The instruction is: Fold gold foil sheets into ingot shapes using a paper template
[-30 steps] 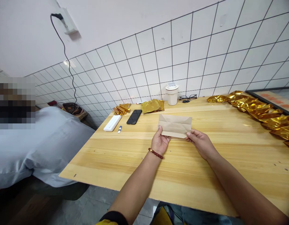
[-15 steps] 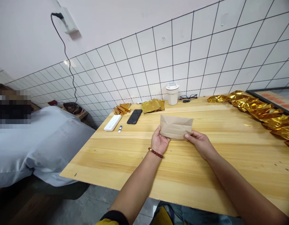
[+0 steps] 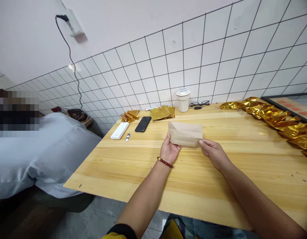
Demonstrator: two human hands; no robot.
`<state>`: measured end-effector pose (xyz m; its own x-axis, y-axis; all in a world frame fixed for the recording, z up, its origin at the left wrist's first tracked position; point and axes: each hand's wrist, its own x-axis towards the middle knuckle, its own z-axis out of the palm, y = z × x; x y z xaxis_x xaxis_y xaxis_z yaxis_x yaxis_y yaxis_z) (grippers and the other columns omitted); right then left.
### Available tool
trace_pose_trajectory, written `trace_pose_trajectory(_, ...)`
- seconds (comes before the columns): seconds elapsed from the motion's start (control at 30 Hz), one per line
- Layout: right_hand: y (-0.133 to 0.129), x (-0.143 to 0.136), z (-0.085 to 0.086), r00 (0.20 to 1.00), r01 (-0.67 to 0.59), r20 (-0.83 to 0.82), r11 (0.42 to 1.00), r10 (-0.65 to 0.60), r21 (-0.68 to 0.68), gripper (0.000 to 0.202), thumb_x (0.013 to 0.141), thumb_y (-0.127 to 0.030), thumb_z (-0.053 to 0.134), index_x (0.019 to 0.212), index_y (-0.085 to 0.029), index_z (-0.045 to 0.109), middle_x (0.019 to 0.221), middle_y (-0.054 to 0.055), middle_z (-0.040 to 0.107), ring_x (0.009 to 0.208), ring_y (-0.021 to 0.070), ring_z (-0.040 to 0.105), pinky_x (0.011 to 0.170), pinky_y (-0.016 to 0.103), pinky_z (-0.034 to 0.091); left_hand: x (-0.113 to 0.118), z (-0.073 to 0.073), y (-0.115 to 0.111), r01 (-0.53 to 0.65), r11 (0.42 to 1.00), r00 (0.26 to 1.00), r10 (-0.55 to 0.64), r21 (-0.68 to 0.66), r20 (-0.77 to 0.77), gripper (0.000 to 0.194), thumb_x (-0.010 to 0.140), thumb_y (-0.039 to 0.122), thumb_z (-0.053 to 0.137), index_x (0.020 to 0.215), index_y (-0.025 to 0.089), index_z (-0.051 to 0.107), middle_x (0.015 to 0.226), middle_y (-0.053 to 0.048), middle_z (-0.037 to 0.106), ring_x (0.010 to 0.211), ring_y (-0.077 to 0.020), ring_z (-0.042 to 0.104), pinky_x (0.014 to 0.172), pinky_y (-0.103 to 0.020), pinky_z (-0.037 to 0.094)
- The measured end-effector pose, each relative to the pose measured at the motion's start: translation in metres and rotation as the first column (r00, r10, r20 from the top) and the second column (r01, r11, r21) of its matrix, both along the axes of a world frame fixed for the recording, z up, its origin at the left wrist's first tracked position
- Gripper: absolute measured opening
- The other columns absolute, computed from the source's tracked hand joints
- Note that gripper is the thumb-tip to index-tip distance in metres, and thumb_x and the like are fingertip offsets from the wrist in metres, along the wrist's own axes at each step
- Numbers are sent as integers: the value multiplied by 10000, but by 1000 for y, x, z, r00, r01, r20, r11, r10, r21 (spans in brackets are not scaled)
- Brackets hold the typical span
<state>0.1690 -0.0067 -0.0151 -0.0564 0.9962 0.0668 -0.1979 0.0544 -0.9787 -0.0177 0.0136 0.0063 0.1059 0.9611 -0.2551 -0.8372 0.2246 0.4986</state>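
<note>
A creased piece of brown paper (image 3: 185, 133), folded into a flat rectangle, is held above the wooden table (image 3: 113, 172). My left hand (image 3: 169, 150), with a dark red bead bracelet (image 3: 165, 162) at the wrist, grips its left end, thumb in front and fingers behind. At the lower right corner my right hand (image 3: 213, 151) pinches the paper between thumb and curled fingers. Beyond the paper lie flat gold foil sheets (image 3: 162, 113) and a black phone (image 3: 143, 124).
Left of the phone are a white power bank (image 3: 119, 130), a small blue-and-white stick (image 3: 127, 137) and gold foil strips (image 3: 129, 116). A lidded white cup (image 3: 183, 100) and glasses (image 3: 200, 104) stand near the tiled wall. Twisted gold foil (image 3: 270, 116) lies right. A person (image 3: 51, 152) sits left.
The paper has shifted slightly left and turned a little. My right thumb has slid outward to the paper's right edge; my left hand stays nearly in place.
</note>
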Motion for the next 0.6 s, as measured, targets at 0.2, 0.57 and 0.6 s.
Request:
trace_pose_trajectory(0.2,0,2,3,993,-10,-116,998,3,-58,365,709,-531,745,667,-208,578,501,-53,435,400,61,233,402,247,118,-6,3,-1,89,996,995,-89,-1,-51,184,828,358,674,838,181,626,751,23,685,348,-9,300,330,-164,237)
trace_pose_trajectory(0.57,1,6,9,963,17,-263,990,-54,-143,350,607,-463,827,691,-202,609,643,14,663,434,82,436,404,229,298,-6,15,-7,121,989,993,-120,-86,24,177,795,197,716,670,162,594,494,79,562,302,4,299,292,-111,209)
trace_pose_trajectory(0.6,1,6,9,965,12,-258,988,-51,-152,353,611,-467,823,685,-204,599,589,-1,638,405,77,413,387,225,270,-6,15,-8,123,988,992,-121,-93,28,171,805,189,703,671,161,601,499,76,570,303,6,304,291,-108,212)
